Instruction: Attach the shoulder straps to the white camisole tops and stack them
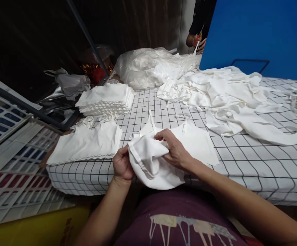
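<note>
A white strappy camisole (153, 171) hangs bunched between my hands at the table's front edge, with its seam showing. My left hand (123, 164) is closed on its left side, thumb on top. Pinching the cloth at the upper right is my right hand (175, 147), its fingertips partly hidden by the folds. Behind my right hand another white camisole (199, 145) lies flat with a strap looped at its top. To the left sits a stack of folded white camisoles (87, 143), straps gathered at its far side.
A second white stack (106, 97) stands behind on the checked tablecloth (148, 100). A clear plastic bag (153, 66) and a loose heap of white garments (215, 89) lie farther back. A blue board (261, 34) rises at right. Beside it, another person's hand (199, 42) holds red-handled scissors.
</note>
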`<state>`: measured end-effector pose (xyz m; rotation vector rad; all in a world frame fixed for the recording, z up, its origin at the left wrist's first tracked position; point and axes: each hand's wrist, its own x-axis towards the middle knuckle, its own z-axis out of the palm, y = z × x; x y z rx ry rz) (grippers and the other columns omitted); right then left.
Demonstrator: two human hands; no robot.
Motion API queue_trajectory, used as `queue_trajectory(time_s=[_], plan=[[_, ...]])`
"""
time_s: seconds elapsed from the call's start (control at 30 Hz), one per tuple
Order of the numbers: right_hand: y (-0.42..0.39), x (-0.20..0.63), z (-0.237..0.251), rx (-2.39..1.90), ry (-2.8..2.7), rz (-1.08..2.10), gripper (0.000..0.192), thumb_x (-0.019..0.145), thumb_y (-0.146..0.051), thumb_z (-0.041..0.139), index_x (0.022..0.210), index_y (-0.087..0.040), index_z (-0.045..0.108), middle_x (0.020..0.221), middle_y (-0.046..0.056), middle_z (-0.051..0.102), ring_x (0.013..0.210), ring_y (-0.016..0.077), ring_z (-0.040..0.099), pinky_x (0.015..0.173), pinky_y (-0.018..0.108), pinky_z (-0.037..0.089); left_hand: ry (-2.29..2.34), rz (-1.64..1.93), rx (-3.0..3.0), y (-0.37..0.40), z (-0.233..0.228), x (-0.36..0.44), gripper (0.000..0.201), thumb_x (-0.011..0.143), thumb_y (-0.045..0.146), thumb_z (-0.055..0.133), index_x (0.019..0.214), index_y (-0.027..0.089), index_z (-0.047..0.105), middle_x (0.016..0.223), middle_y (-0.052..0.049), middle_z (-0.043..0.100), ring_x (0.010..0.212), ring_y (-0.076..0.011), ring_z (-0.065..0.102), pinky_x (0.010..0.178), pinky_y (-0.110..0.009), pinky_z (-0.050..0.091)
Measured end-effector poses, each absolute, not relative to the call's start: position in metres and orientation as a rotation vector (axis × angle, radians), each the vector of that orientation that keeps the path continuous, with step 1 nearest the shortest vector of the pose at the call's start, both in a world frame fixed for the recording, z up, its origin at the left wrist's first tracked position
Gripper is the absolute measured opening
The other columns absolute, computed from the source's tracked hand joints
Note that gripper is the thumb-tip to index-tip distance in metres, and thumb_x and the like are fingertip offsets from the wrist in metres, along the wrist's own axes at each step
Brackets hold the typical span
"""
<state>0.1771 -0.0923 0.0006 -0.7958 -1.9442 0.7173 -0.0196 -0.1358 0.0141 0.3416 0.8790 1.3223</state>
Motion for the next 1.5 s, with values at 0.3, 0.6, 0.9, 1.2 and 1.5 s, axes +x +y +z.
queue_trajectory(time_s=[0.3,0.6,0.9,1.2,1.5], plan=[[-0.053,0.236,0.059,-1.092,-1.628,0.479,0.010,0.085,-0.019,0.050,0.076,-0.022,0.048,0.076,0.001,0.052,0.073,0.0160,0.052,0.065,0.029,0.043,1.131,1.107,0.890,-0.070,0.034,-0.065,0.013,0.083,0.023,0.064,0.079,0.011,0.066,0.090,-0.011,0.075,0.076,-0.0185,0.066,0.069,-0.028,0.052],[-0.027,0.279,0.031,-1.436,-1.690,0.134,0.014,0.067,-0.009,0.047,0.071,-0.022,0.049,0.083,0.006,0.056,0.074,0.0197,0.054,0.066,0.034,0.046,1.719,1.359,1.550,-0.060,0.045,-0.049,0.031,0.065,0.002,0.066,0.089,0.021,0.068,0.096,-0.003,0.062,0.096,-0.0217,0.056,0.088,-0.028,0.043],[-0.018,0.288,0.009,-1.632,-1.690,0.130,0.010,0.070,-0.011,0.050,0.071,-0.021,0.048,0.082,0.007,0.059,0.072,0.0198,0.054,0.067,0.035,0.045,0.923,0.668,2.114,-0.088,0.007,0.076,0.016,0.070,0.012,0.075,0.080,0.022,0.070,0.083,-0.005,0.061,0.083,-0.0240,0.051,0.081,-0.035,0.040],[-0.035,0.309,0.006,-1.716,-1.732,0.195,0.009,0.082,-0.026,0.059,0.086,-0.018,0.061,0.095,0.010,0.061,0.077,0.0215,0.058,0.069,0.036,0.047,0.931,0.586,2.112,-0.071,0.015,0.080,0.012,0.075,0.015,0.069,0.065,0.021,0.064,0.070,-0.002,0.059,0.069,-0.0176,0.050,0.065,-0.028,0.037],[-0.063,0.294,0.064,-1.128,-1.851,0.743,0.030,0.092,-0.047,0.060,0.102,-0.019,0.063,0.103,0.007,0.066,0.092,0.0191,0.062,0.076,0.032,0.052,0.961,1.163,1.756,-0.040,0.089,0.079,0.009,0.084,0.020,0.070,0.082,0.016,0.062,0.078,0.000,0.057,0.080,-0.0147,0.056,0.070,-0.023,0.041]])
